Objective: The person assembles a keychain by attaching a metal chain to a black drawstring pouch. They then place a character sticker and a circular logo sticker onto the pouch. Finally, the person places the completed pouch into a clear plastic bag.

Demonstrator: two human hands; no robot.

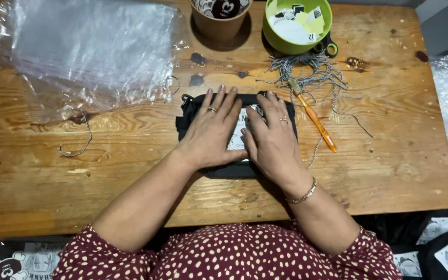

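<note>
Both grips are seen flat and open, with the fingers stretched out; nothing is clasped, the palms are only pressed down on a folded black garment (pixel 224 170) that lies at the centre of the bench (pixel 405 166).

From left to right: at 10 o'clock from the garment a large sheet of clear plastic (pixel 89 49) is spread, and a short piece of grey cord (pixel 79 140) lies at 9 o'clock. The left hand (pixel 211 132) covers the left half of the garment, with a ring on one finger. The right hand (pixel 273 140) is laid just beside it on the right half, thumbs almost touching, so that a white printed patch (pixel 238 136) is seen between them. At 12 o'clock a brown paper cup (pixel 220 23) stands, and at 1 o'clock a green bowl (pixel 325 18) with paper scraps. A bundle of grey cords (pixel 315 72) and an orange tool (pixel 315 120) lie at 2 o'clock.

The garment is judged to be soft, light and limp, not fragile. It would probably sag if lifted by one corner, so it is better taken by two edges or slid flat under the palms.
</note>
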